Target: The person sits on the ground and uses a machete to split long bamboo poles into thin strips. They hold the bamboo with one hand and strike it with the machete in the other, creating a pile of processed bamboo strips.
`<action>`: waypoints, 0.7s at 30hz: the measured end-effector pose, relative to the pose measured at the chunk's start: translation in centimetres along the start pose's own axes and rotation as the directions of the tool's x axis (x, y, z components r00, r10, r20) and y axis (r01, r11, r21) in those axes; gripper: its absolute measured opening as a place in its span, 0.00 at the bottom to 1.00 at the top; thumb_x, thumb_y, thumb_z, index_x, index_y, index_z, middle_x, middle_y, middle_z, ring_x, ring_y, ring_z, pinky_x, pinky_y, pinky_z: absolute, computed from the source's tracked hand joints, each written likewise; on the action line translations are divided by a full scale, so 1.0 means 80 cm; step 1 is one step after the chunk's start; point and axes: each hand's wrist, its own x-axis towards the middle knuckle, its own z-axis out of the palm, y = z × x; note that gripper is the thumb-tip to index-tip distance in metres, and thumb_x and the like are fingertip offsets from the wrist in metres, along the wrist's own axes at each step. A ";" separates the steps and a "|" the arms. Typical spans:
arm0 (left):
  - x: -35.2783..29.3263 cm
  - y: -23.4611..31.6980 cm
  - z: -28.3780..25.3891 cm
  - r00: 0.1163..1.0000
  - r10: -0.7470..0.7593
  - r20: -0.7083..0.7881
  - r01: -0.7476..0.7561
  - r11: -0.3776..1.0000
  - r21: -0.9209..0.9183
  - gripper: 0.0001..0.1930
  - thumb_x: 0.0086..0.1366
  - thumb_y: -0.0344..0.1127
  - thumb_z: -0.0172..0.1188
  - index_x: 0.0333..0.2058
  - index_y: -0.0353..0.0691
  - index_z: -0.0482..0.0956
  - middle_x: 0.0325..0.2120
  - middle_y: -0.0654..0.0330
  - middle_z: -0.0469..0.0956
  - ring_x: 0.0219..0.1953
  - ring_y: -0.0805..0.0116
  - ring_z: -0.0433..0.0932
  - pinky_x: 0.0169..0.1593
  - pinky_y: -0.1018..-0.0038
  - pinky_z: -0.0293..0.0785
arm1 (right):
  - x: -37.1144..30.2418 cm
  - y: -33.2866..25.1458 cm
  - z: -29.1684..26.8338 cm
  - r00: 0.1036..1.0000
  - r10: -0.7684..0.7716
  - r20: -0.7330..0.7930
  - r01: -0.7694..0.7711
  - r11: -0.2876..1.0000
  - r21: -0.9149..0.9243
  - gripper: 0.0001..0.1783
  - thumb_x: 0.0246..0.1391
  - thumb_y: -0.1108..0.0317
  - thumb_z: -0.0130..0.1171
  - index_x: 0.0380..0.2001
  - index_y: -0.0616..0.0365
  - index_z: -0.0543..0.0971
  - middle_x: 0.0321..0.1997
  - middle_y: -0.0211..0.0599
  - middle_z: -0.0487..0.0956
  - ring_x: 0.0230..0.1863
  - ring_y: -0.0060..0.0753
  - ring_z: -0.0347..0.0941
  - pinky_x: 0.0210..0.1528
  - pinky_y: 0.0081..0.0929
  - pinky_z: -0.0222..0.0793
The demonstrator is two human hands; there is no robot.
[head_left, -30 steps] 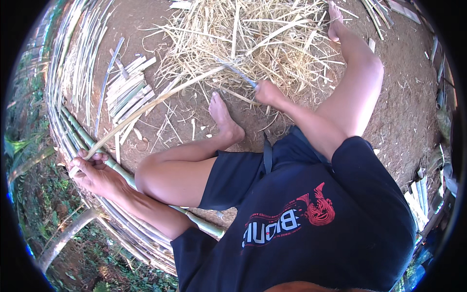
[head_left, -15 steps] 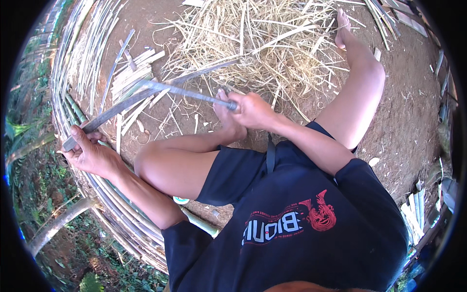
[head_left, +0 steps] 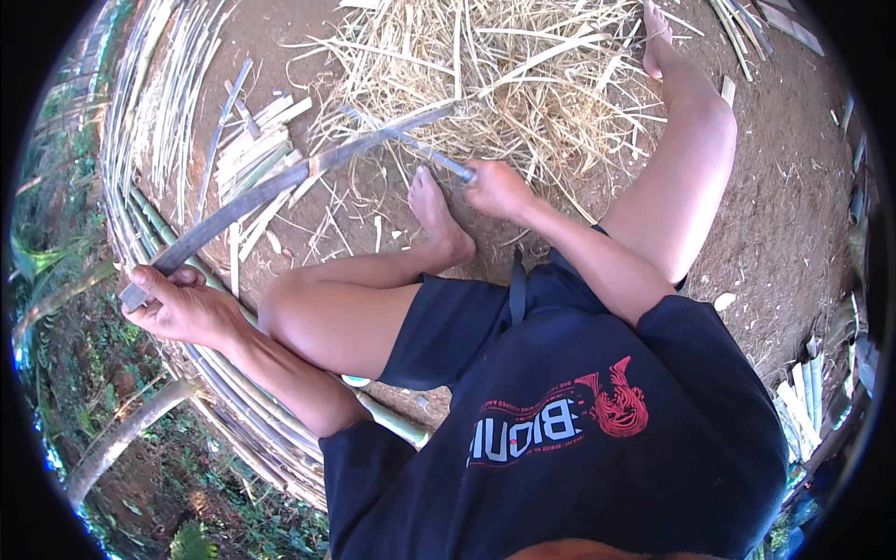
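Observation:
A long, flat grey-brown bamboo strip [head_left: 238, 205] slants from the left toward the straw pile. Its near end sits between the thumb and fingers of my left hand [head_left: 191, 306], beside my bent left knee. My right hand [head_left: 499, 190] is closed around the handle of a knife [head_left: 427, 153], out past my lap. The slim blade crosses the strip close to its far end; its tip shows beyond the strip. Whether the edge touches the strip I cannot tell. Much of the handle is hidden in my fist.
A heap of pale bamboo shavings [head_left: 504, 75] lies ahead between my feet. Split pieces [head_left: 271, 140] are stacked on the dirt at the left. Long bamboo poles [head_left: 252, 411] form a curved edge along the left, with plants beyond. More slats [head_left: 803, 401] stand at the right.
My right hand has moved forward and slightly right, bringing the knife blade along the strip toward its far end. My left hand has kept its grip and barely shifted.

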 end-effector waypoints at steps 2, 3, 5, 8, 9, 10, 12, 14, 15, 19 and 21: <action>0.008 -0.011 -0.012 1.000 -0.025 0.018 0.025 1.000 0.007 0.15 0.66 0.40 0.61 0.34 0.40 0.63 0.17 0.64 0.69 0.15 0.80 0.62 0.18 0.82 0.54 | 0.013 -0.009 -0.016 0.990 0.116 0.080 -0.109 0.991 -0.083 0.13 0.56 0.70 0.47 0.42 0.60 0.77 0.23 0.43 0.78 0.21 0.36 0.75 0.28 0.37 0.74; 0.013 -0.015 -0.016 0.999 -0.042 0.011 0.042 0.999 0.009 0.15 0.66 0.40 0.61 0.34 0.40 0.63 0.17 0.64 0.69 0.15 0.80 0.62 0.18 0.82 0.54 | 0.016 -0.016 -0.021 0.979 0.164 0.124 -0.151 0.983 -0.107 0.14 0.56 0.69 0.48 0.43 0.61 0.78 0.26 0.45 0.80 0.24 0.38 0.77 0.31 0.37 0.75; 0.006 -0.014 -0.012 0.999 -0.041 -0.009 0.041 0.999 0.034 0.18 0.64 0.44 0.62 0.33 0.42 0.61 0.16 0.65 0.67 0.14 0.81 0.59 0.17 0.83 0.51 | 0.003 -0.027 -0.029 0.987 0.051 0.150 -0.024 0.984 -0.178 0.16 0.55 0.69 0.49 0.45 0.60 0.78 0.30 0.46 0.82 0.26 0.39 0.79 0.33 0.37 0.77; 0.003 -0.003 0.002 0.998 -0.051 -0.029 0.051 0.999 0.001 0.18 0.64 0.43 0.63 0.34 0.43 0.61 0.16 0.65 0.68 0.14 0.81 0.60 0.17 0.84 0.51 | 0.012 0.000 -0.021 0.979 0.147 0.141 -0.119 0.974 -0.190 0.15 0.55 0.69 0.49 0.45 0.61 0.77 0.31 0.47 0.82 0.27 0.41 0.79 0.35 0.36 0.77; 0.001 -0.005 -0.004 0.998 -0.061 -0.010 0.061 0.998 0.002 0.18 0.64 0.43 0.63 0.34 0.43 0.61 0.17 0.65 0.68 0.14 0.81 0.61 0.17 0.84 0.51 | 0.020 0.024 -0.020 0.987 0.150 0.057 -0.142 0.983 -0.120 0.15 0.56 0.70 0.49 0.45 0.61 0.77 0.31 0.48 0.82 0.29 0.42 0.79 0.37 0.37 0.77; 0.004 -0.011 -0.011 0.998 -0.059 0.003 0.059 0.998 -0.001 0.17 0.64 0.43 0.63 0.34 0.43 0.61 0.17 0.64 0.69 0.15 0.81 0.61 0.17 0.84 0.52 | 0.030 0.027 -0.027 0.982 0.174 0.071 -0.162 0.976 -0.145 0.15 0.56 0.70 0.49 0.45 0.60 0.78 0.31 0.48 0.82 0.29 0.42 0.79 0.38 0.38 0.77; 0.012 -0.018 -0.015 0.998 -0.052 0.020 0.052 0.999 -0.015 0.17 0.64 0.43 0.62 0.34 0.43 0.61 0.17 0.64 0.69 0.15 0.81 0.62 0.17 0.84 0.52 | 0.043 0.030 -0.034 0.970 0.224 0.095 -0.202 0.960 -0.194 0.15 0.56 0.69 0.49 0.44 0.60 0.78 0.31 0.49 0.81 0.30 0.43 0.79 0.39 0.39 0.76; 0.012 -0.020 -0.016 0.998 -0.055 0.018 0.055 0.998 -0.023 0.18 0.64 0.43 0.62 0.33 0.43 0.61 0.17 0.64 0.69 0.15 0.81 0.62 0.18 0.84 0.53 | 0.038 0.021 -0.023 0.992 0.112 0.051 -0.098 0.968 -0.230 0.13 0.55 0.74 0.47 0.41 0.61 0.77 0.22 0.44 0.77 0.20 0.34 0.73 0.30 0.36 0.75; 0.010 -0.018 -0.015 0.998 -0.061 0.009 0.062 0.998 -0.021 0.18 0.64 0.43 0.62 0.32 0.43 0.60 0.17 0.63 0.69 0.15 0.81 0.62 0.18 0.83 0.53 | 0.028 0.027 -0.009 1.000 0.007 0.025 0.000 0.966 -0.258 0.12 0.55 0.74 0.47 0.41 0.61 0.77 0.22 0.44 0.77 0.20 0.35 0.73 0.30 0.36 0.75; 0.003 -0.014 -0.019 0.996 -0.085 0.041 0.087 0.995 -0.049 0.17 0.65 0.41 0.62 0.32 0.42 0.61 0.16 0.63 0.69 0.16 0.79 0.63 0.20 0.82 0.57 | 0.045 0.078 -0.022 0.968 0.251 0.018 -0.239 0.938 -0.250 0.12 0.54 0.71 0.51 0.40 0.62 0.79 0.28 0.48 0.80 0.28 0.42 0.78 0.34 0.39 0.75; 0.009 -0.021 -0.026 0.996 -0.081 0.047 0.084 0.993 -0.087 0.16 0.66 0.40 0.61 0.32 0.41 0.61 0.17 0.63 0.69 0.17 0.78 0.65 0.20 0.82 0.59 | 0.059 0.067 -0.043 0.913 0.392 0.114 -0.353 0.898 -0.263 0.13 0.55 0.68 0.52 0.40 0.63 0.80 0.34 0.49 0.81 0.35 0.42 0.80 0.41 0.39 0.75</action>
